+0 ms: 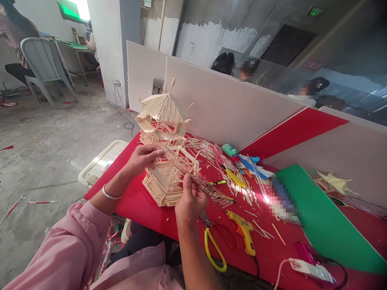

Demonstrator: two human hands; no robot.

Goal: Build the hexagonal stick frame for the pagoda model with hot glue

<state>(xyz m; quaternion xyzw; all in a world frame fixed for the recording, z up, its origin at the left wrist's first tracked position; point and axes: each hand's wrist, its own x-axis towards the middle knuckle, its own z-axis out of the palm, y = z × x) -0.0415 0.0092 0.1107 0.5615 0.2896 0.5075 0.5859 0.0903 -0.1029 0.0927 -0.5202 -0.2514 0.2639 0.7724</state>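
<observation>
A tiered pagoda model (pixel 161 133) built of thin wooden sticks stands on the red table (pixel 145 209) near its left corner. My left hand (pixel 143 157) is closed on the middle tier of the model. A clear plastic ruler (pixel 196 177) lies slanted across the model's front. My right hand (pixel 189 197) pinches that ruler against the lower tier. A silver bangle (pixel 109 194) circles my left wrist.
Loose sticks (pixel 217 157) litter the table behind the model. Yellow-handled scissors (pixel 213 249) and a yellow glue gun (pixel 243 231) lie near the front edge. A green sheet (pixel 320 217), white partition boards (pixel 223 104), and a grey chair (pixel 42 60) on the left floor surround the area. People sit beyond the partition.
</observation>
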